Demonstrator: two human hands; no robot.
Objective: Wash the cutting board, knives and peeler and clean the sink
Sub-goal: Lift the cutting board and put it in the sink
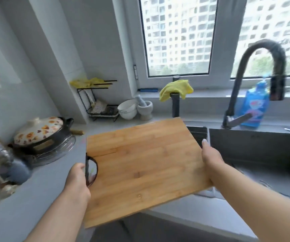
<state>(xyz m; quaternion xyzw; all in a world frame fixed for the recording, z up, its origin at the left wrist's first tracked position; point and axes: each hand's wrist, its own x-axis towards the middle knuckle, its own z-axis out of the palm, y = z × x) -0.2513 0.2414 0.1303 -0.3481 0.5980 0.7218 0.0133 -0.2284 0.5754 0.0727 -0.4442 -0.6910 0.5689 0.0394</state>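
Your left hand (76,179): fingers curled round left edge of cutting board (140,166), thumb on top beside black loop handle (91,172). Your right hand (210,158): thumb on top, fingers wrapped under right edge, hidden beneath. Board held level off grey counter (44,194), right corner overhanging sink (256,154). Beyond: dark faucet (266,67), blue detergent bottle (256,105), yellow cloth (175,89) draped on post. Left: floral-lidded pot (39,131), white bowls (127,109), mortar (145,107).

Grey tiled wall (56,49), bright window (177,35)
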